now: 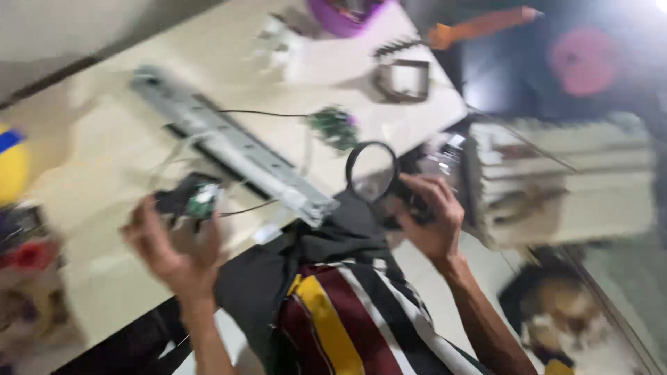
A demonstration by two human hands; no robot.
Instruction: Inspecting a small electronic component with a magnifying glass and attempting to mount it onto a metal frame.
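While left hand (174,253) pinches small green circuit board (198,200), right hand (427,219) grip wraps magnifier (373,173) handle.

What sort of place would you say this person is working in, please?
Probably a home electronics workbench: a pale table strewn with a green circuit board, a long grey metal strip and a magnifying glass in the right hand.

Circuit board (198,199) in left hand (174,253), magnifying glass (373,172) in right hand (429,219), metal rail (229,146) between on table (104,153).
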